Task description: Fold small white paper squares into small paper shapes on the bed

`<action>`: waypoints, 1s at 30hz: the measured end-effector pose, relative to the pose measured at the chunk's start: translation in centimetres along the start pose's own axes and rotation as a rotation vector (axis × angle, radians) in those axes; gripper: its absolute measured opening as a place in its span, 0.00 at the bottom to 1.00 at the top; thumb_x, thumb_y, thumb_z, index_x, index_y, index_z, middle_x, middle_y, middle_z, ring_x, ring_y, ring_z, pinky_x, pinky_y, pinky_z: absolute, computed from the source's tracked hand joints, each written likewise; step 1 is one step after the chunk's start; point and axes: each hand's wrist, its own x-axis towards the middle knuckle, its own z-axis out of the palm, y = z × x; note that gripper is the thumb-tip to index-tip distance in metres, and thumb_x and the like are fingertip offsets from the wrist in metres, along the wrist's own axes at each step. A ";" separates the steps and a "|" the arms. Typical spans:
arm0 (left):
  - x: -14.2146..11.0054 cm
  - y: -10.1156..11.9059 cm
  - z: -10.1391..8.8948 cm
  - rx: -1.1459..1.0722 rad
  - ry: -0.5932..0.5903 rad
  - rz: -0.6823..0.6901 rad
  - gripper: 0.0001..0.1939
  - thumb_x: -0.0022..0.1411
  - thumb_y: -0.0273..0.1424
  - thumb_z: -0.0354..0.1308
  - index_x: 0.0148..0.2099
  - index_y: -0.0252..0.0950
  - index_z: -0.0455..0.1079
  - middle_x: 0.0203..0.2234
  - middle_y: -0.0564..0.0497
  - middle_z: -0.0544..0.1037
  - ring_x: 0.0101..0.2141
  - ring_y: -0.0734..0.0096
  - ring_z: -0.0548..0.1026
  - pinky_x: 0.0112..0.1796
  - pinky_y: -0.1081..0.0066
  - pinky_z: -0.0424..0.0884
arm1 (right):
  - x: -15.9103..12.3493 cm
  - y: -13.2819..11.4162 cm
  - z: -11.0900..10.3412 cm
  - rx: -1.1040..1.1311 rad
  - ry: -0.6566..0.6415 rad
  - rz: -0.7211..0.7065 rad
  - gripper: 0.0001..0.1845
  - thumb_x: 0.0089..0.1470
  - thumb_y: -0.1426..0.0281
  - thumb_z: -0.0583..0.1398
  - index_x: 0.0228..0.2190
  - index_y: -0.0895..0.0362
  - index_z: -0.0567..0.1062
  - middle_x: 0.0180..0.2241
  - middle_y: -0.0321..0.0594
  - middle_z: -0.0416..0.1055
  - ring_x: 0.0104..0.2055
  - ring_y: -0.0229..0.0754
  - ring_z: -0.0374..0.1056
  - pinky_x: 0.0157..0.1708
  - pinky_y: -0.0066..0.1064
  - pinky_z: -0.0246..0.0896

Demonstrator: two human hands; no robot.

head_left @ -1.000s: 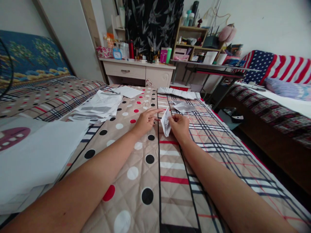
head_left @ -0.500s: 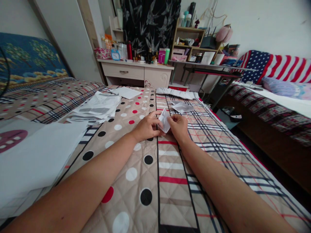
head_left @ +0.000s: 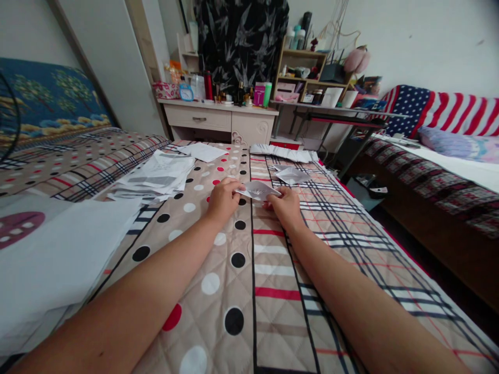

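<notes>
A small folded piece of white paper (head_left: 258, 190) is stretched between my hands just above the quilted bedspread (head_left: 210, 249). Its two ends come to points, and faint dark marks show on its middle. My left hand (head_left: 225, 200) pinches the left point between thumb and fingers. On the other side, my right hand (head_left: 286, 205) grips the right point, with thumb and forefinger closed on it. Just beyond my right hand lies another folded white paper piece (head_left: 292, 175). Farther back, a long row of folded paper (head_left: 284, 153) lies across the bedspread.
A stack of printed papers (head_left: 154, 176) lies left of my hands, with a single sheet (head_left: 205, 151) behind it. Large white paper (head_left: 58, 254) covers the near left. A cluttered white dresser (head_left: 200, 117) and a desk (head_left: 323, 110) stand beyond the bed.
The folded paper stood upright as a diamond shape close between my fingers; now it lies flatter and wider. My left hand has moved left, away from my right hand.
</notes>
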 end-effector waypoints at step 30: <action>0.0 -0.1 0.6 -0.141 0.104 -0.175 0.12 0.49 0.20 0.58 0.38 0.35 0.73 0.30 0.49 0.80 0.30 0.70 0.77 0.33 0.72 0.72 | -0.1 0.2 -0.7 -0.400 0.070 -0.138 0.10 0.48 0.66 0.58 0.28 0.55 0.79 0.26 0.39 0.76 0.28 0.41 0.68 0.26 0.29 0.52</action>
